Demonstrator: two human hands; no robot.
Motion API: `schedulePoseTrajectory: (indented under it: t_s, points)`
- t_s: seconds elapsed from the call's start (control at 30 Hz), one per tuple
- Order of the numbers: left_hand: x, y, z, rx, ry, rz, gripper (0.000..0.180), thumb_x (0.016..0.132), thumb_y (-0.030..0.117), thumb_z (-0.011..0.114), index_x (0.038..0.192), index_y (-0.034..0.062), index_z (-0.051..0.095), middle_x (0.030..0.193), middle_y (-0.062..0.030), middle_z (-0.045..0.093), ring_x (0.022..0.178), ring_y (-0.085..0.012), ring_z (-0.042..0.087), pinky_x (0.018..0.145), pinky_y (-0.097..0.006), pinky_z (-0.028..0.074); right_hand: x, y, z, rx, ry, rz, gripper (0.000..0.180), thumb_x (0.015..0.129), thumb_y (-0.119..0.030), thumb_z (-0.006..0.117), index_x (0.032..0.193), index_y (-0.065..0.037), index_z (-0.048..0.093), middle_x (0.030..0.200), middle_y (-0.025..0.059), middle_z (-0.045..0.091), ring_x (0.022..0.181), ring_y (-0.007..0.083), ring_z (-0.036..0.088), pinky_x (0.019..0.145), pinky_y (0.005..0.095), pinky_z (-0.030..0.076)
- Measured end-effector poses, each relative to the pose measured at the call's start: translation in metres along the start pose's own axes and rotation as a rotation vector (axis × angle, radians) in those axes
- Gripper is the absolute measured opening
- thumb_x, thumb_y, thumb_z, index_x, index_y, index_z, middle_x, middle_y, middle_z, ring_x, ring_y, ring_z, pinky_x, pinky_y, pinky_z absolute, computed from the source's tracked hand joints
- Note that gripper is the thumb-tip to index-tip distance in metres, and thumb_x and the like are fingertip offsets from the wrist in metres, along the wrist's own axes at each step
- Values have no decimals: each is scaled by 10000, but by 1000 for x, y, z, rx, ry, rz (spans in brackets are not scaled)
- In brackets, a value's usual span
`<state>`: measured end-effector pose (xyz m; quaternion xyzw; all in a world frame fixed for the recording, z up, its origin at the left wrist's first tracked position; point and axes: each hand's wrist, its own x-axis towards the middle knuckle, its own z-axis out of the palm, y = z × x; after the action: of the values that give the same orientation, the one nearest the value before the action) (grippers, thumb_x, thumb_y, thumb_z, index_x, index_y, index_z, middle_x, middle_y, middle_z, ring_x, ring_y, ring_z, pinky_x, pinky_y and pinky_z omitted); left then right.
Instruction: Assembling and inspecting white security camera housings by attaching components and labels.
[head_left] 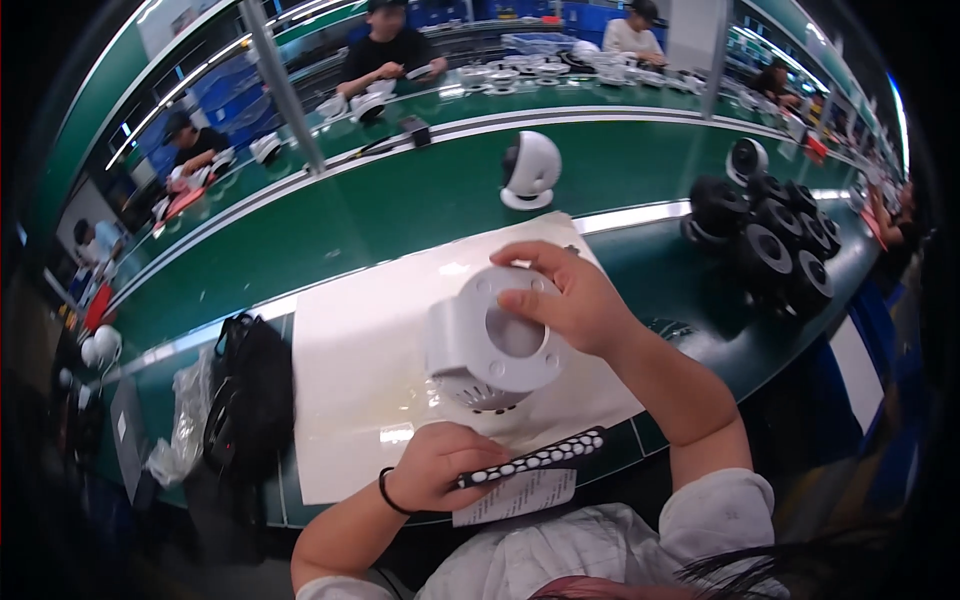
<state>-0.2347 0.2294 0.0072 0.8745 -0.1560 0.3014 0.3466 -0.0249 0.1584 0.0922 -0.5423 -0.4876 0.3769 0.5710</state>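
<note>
Partly hand-hidden white fan housing (480,345)

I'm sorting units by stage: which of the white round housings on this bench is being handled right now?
The white housing on the white mat, base up under the right hand. The other white unit stands alone, upright, on the green belt.
</note>
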Motion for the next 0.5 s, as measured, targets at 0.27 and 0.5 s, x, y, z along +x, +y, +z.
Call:
schedulePoseTrajectory:
  t_s: [0.27, 0.5]
  points:
    - [-1, 17, -9, -232, 238, -316, 106, 671, -4, 678, 735, -2, 594, 667, -94, 586, 572, -185, 569, 520, -264, 425, -8, -1, 4, -809, -4, -360, 492, 796, -357, 593, 1179, -68, 484, 1110, 126, 540, 1021, 275, 517, 888, 342, 389]
    - [-5, 18, -15, -354, 416, -498, 85, 732, 21, 651, 780, 2, 583, 677, -49, 577, 587, -103, 533, 522, -235, 393, -50, -34, 23, -866, -337, -571, 711, 628, -297, 755, 1235, -108, 438, 884, 63, 571, 893, 235, 541, 806, 347, 384]
